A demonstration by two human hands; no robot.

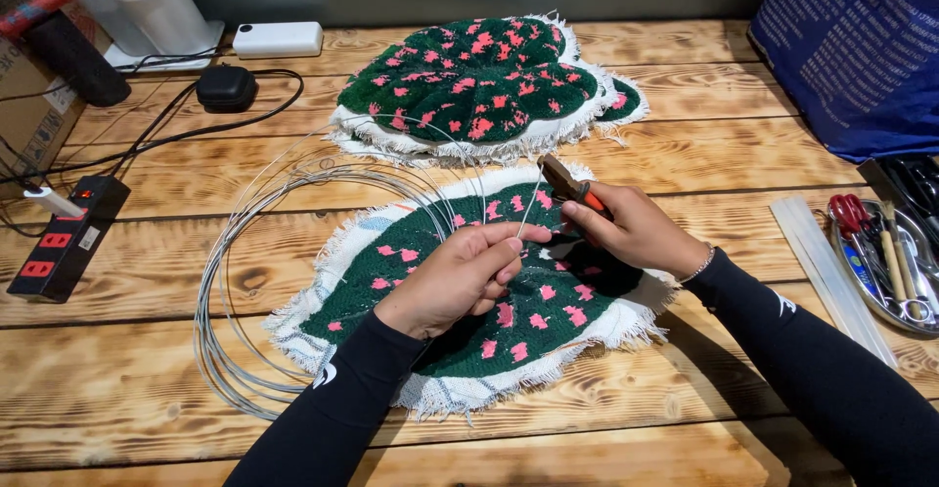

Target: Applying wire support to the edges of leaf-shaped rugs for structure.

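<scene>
Head view: left hand [458, 277] pinches wire end [529, 211], right hand [631, 228] grips pliers [569, 183], over green-pink mat [509, 306]; wire coil [293, 252] left, tool tray [895, 262] right on table [147, 379].

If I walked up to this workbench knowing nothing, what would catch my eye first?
Most likely the two green pieces dotted with pink: a puffy cushion at the back of the wooden table, and a flat white-fringed cover in front of it. Over the cover, the left hand pinches a thin wire while the right hand grips orange-handled pliers. A big wire coil lies to the left.
</scene>
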